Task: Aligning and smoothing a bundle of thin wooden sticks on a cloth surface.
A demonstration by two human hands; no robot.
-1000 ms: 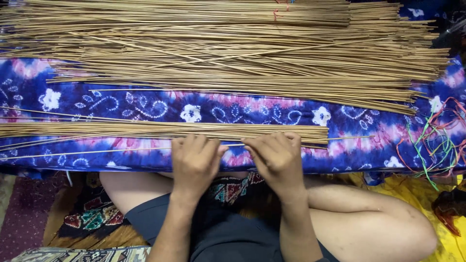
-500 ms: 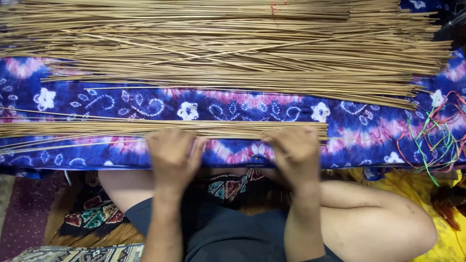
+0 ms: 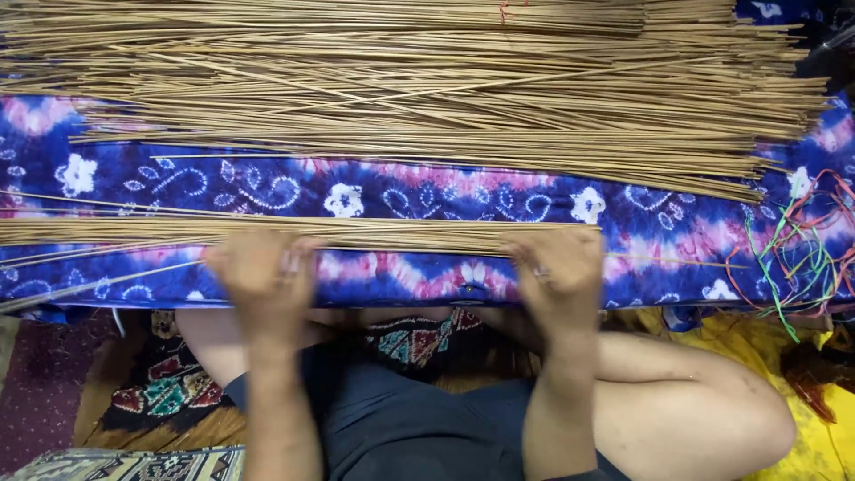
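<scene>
A: Where the blue-and-purple tie-dyed cloth with white flowers [image 3: 427, 191] covers the low work surface, what are the hands doing?

B: Both lie palm-down on a thin flat row of pale tan sticks [image 3: 294, 232] running left to right along the near edge of the cloth. The left hand [image 3: 263, 272] presses on the row with its fingers curled over it; the right hand [image 3: 561, 267] rests near the row's right end, a ring on one finger. The hands are set well apart, and neither is closed round anything I can make out.

A: And the rest of the sticks?

B: A far larger heap of the same tan sticks [image 3: 419, 89] is spread across the far side of the cloth, apart from the near row. At the right edge lies a loose tangle of red and green strings [image 3: 793, 245]. The person sits cross-legged in dark shorts [image 3: 392, 428], knees beneath the cloth's edge.
</scene>
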